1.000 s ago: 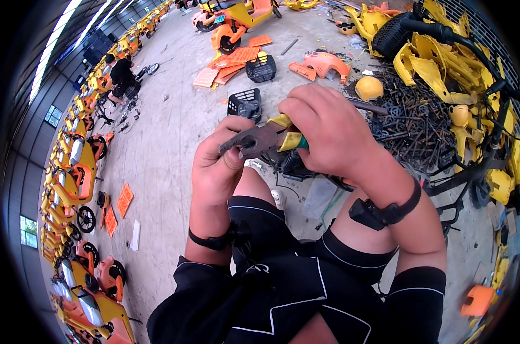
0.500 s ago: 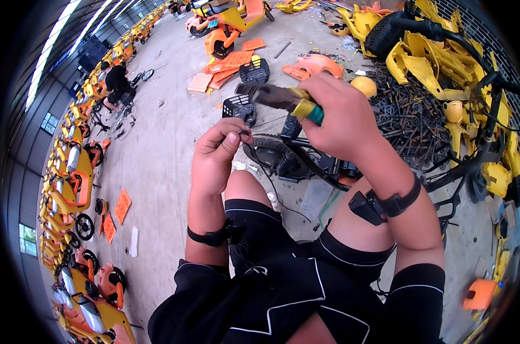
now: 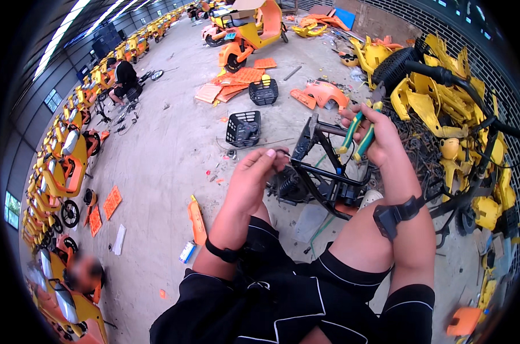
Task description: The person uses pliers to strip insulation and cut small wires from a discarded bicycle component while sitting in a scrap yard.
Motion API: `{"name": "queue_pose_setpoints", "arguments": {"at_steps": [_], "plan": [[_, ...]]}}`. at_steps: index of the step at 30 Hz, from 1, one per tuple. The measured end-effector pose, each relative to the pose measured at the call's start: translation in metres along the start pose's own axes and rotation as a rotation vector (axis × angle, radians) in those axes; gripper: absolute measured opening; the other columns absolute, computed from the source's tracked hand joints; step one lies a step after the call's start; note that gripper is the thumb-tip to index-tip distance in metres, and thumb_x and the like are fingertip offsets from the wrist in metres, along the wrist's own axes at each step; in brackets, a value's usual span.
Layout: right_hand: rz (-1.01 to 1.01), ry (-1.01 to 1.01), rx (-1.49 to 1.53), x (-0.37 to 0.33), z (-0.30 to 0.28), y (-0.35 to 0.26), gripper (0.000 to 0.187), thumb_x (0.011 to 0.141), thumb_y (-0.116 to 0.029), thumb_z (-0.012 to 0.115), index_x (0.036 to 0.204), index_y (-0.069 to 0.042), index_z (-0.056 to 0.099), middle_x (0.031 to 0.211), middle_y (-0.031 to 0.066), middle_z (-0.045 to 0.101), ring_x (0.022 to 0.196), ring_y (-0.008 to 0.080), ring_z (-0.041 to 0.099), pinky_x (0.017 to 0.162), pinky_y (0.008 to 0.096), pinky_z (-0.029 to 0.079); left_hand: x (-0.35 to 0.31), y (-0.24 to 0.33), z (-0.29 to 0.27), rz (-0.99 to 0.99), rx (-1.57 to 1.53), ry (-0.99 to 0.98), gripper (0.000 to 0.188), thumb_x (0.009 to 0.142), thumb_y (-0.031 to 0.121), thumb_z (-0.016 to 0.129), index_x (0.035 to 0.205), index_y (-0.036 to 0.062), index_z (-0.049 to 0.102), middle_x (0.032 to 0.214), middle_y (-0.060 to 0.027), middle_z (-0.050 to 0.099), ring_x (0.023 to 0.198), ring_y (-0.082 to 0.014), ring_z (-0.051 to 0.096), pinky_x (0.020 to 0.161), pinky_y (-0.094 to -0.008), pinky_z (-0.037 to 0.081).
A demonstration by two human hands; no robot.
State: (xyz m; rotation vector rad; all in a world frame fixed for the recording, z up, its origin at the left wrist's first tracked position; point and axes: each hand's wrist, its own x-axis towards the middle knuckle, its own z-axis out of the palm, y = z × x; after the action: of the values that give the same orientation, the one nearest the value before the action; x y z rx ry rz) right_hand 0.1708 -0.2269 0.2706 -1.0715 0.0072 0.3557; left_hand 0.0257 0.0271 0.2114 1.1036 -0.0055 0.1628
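1. Right hand wrapped tight around pliers with green-and-yellow handles, held upright above the black metal frame; handles squeezed near together, tool head hidden behind the frame's top, so whatever it bites cannot be told.
2. Left hand pinched shut, thumb and forefinger meeting on something thin and dark, probably a wire end, just beside the frame's left edge.
3. Frame resting on the floor between the knees, close to both hands, likely kept there so tool and pinch can reach the same spot.
4. Black strap with a small device on the right wrist, dark band on the left.
5. Black plastic basket just beyond the left hand, a second basket farther off beside orange panels.
6. Pile of yellow shells and dark tangled cables at right.
7. Bare concrete floor, littered with scraps; large hall, rows of orange-yellow scooters along the left, another person crouched far off.
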Motion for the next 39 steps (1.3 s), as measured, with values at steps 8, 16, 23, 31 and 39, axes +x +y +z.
{"name": "queue_pose_setpoints", "arguments": {"at_steps": [8,16,23,31,39], "plan": [[0.086,-0.073,-0.273,-0.038,0.028,0.014,0.019,0.098,-0.021,0.062,0.109,-0.006,0.061,0.088,0.0056,0.069,0.077,0.0159,0.068,0.053,0.0253,0.043,-0.029,-0.106,-0.067,-0.498,-0.542,0.150,0.022,0.101,0.017,0.057,0.102,-0.0029,0.065,0.103,-0.0138,0.067,0.103,-0.0260,0.064,0.102,-0.0482,0.051],[-0.275,-0.118,-0.102,-0.065,0.031,-0.064,0.035,0.098,-0.023,0.062,0.126,-0.002,0.057,0.107,0.0066,0.066,0.095,0.0158,0.066,0.058,0.0220,0.048,-0.025,-0.131,-0.073,-0.503,-0.671,0.323,0.015,0.096,0.011,0.058,0.096,-0.0032,0.062,0.096,-0.0124,0.064,0.096,-0.0256,0.064,0.097,-0.0416,0.053],[0.063,-0.144,-0.090,-0.072,0.078,0.001,0.026,0.088,-0.006,0.060,0.113,-0.001,0.057,0.101,0.0119,0.066,0.089,0.0205,0.067,0.064,0.0287,0.052,-0.016,-0.111,-0.035,-0.448,-0.574,0.184,0.017,0.095,0.011,0.060,0.102,-0.0040,0.063,0.103,-0.0135,0.066,0.101,-0.0253,0.063,0.101,-0.0422,0.051],[0.052,-0.699,-0.831,-0.122,0.126,0.050,0.035,0.084,-0.013,0.055,0.116,-0.001,0.049,0.081,0.0196,0.060,0.073,0.0375,0.060,0.070,0.0561,0.047,-0.037,-0.133,-0.060,-0.588,-0.425,0.274,0.022,0.095,0.016,0.060,0.105,-0.0029,0.056,0.099,-0.0113,0.061,0.094,-0.0240,0.057,0.097,-0.0381,0.049],[0.000,-0.857,-0.944,-0.117,0.073,0.041,0.034,0.086,-0.013,0.057,0.117,0.000,0.049,0.088,0.0186,0.061,0.078,0.0330,0.062,0.068,0.0484,0.049,-0.003,-0.159,-0.030,-0.612,-0.369,0.211,0.016,0.097,0.011,0.055,0.097,-0.0050,0.057,0.106,-0.0180,0.062,0.100,-0.0290,0.059,0.100,-0.0428,0.047]]}}
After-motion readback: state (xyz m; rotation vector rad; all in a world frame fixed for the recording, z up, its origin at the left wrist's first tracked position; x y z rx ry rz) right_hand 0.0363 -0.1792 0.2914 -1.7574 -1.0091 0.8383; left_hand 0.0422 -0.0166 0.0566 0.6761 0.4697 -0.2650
